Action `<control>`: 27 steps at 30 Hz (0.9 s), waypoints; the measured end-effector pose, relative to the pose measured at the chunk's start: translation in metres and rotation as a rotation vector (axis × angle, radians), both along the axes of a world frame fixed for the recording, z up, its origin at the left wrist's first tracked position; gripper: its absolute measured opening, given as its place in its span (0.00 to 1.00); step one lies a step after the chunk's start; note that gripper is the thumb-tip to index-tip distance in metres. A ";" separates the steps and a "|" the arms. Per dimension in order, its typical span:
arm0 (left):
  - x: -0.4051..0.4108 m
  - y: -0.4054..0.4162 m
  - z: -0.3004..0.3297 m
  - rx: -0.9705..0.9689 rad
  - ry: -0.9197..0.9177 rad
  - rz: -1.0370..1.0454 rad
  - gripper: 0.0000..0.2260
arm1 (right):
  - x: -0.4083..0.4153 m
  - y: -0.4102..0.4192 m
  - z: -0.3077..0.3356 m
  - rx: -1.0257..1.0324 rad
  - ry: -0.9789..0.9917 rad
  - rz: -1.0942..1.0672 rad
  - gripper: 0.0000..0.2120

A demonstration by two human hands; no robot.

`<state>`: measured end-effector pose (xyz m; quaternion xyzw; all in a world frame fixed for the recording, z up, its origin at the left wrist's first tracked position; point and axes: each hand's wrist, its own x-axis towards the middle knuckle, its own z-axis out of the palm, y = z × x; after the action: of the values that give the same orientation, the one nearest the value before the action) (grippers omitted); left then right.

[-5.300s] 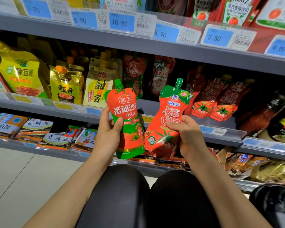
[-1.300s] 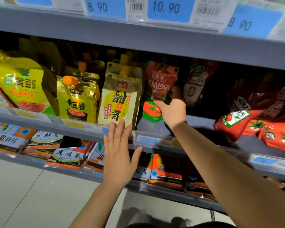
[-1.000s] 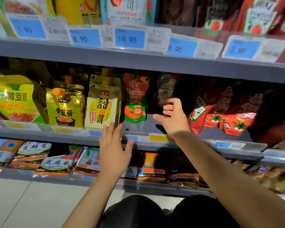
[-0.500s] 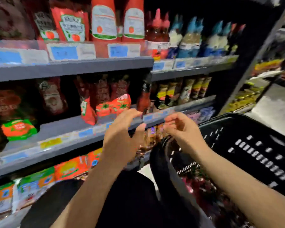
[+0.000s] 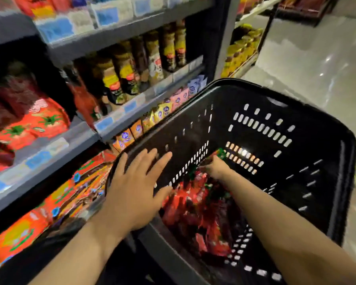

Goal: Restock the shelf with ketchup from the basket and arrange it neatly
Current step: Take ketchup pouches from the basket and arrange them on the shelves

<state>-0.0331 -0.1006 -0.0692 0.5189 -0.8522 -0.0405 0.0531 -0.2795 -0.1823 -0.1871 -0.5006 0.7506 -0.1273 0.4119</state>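
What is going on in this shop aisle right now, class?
A person restocking ketchup is reaching into a black plastic shopping basket beside the grey metal shelves. The right hand is deep inside, among the red ketchup pouches; whether it grips one is unclear. The left hand, fingers spread, hovers at the basket's near rim. Similar red pouches already stand on the shelf.

Dim store light, motion blur, edges warped

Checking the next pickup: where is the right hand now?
In the head view, the right hand is low inside the black basket, right of centre, reaching among the red ketchup pouches near its far wall.
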 end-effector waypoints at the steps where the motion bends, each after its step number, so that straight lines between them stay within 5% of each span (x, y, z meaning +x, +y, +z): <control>1: 0.002 0.000 -0.003 -0.003 0.042 0.028 0.29 | 0.003 0.003 -0.016 0.069 0.028 0.006 0.16; 8: -0.002 -0.004 -0.006 -0.027 0.045 0.106 0.25 | 0.044 0.027 -0.060 0.183 -0.002 -0.279 0.40; 13: -0.002 -0.002 -0.005 -0.050 0.056 0.116 0.24 | 0.074 0.038 -0.065 0.206 0.023 -0.340 0.42; 16: -0.001 -0.002 -0.004 -0.047 0.071 0.113 0.24 | 0.091 0.030 -0.060 0.238 0.096 -0.375 0.33; 20: 0.000 -0.002 -0.004 -0.013 0.097 0.123 0.24 | 0.086 0.022 -0.059 0.256 -0.092 -0.553 0.21; 27: -0.006 -0.002 -0.003 -0.059 0.327 0.113 0.18 | 0.052 0.029 -0.003 -0.044 -0.356 -0.554 0.05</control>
<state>-0.0394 -0.1028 -0.0724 0.5507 -0.8025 -0.0964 0.2081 -0.2279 -0.1529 -0.1901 -0.2558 0.7716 -0.3363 0.4755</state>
